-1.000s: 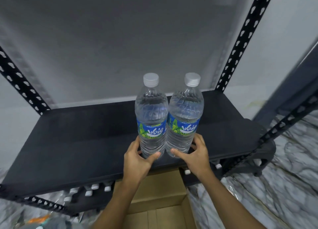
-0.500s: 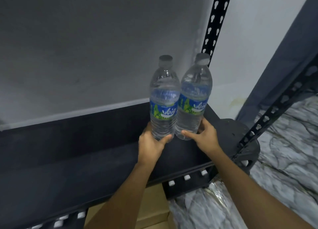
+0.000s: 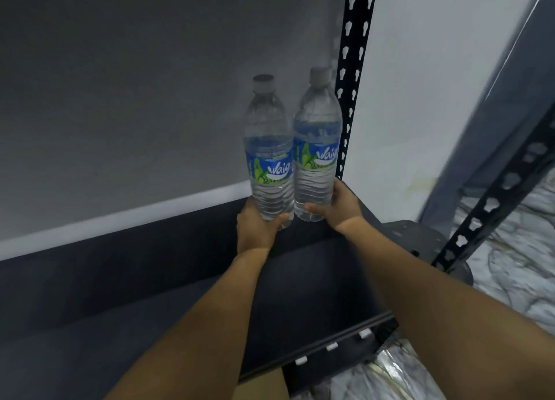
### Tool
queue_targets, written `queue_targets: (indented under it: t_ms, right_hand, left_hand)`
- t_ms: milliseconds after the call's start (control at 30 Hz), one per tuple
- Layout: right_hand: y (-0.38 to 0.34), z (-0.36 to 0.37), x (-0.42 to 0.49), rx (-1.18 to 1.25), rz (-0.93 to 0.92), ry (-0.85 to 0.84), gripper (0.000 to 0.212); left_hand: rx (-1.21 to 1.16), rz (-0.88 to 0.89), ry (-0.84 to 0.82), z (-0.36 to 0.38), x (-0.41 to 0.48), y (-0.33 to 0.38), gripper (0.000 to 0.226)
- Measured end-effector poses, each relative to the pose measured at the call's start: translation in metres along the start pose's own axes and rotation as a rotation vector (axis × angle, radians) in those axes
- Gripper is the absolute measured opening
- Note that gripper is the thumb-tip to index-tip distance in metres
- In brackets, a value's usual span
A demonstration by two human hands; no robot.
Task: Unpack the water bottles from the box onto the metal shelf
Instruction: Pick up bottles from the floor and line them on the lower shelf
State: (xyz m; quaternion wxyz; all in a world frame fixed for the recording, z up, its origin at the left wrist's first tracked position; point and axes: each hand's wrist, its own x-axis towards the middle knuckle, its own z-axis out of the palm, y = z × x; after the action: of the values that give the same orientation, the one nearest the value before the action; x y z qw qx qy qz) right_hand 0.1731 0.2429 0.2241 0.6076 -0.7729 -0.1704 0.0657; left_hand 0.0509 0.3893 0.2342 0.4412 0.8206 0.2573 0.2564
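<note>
While both stand upright and touching, left bottle (image 3: pixel 268 159) is gripped at its base by left hand (image 3: pixel 255 231), fingers and thumb curled round it. Right hand (image 3: pixel 339 210) wraps the base of right bottle (image 3: pixel 316 147) the same way. Both are over the metal shelf (image 3: pixel 150 294), just left of the slotted post (image 3: pixel 354 54), right bottle nearest it. Cannot tell if bottoms touch the deck. Cardboard box (image 3: pixel 261 389) sliver shows well below the post, under the shelf front.
</note>
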Motion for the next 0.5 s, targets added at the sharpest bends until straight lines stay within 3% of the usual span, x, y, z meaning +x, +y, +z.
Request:
queue_targets:
  t_ms: [133, 500]
  right_hand:
    - [0.006, 0.003, 0.021, -0.033, -0.024, -0.016, 0.076]
    - [0.009, 0.004, 0.036, -0.071, -0.049, -0.054, 0.079]
  left_hand:
    - [0.002, 0.001, -0.003, 0.002, 0.016, 0.001, 0.062]
    - [-0.008, -0.029, -0.051, 0.006, 0.040, 0.001, 0.064]
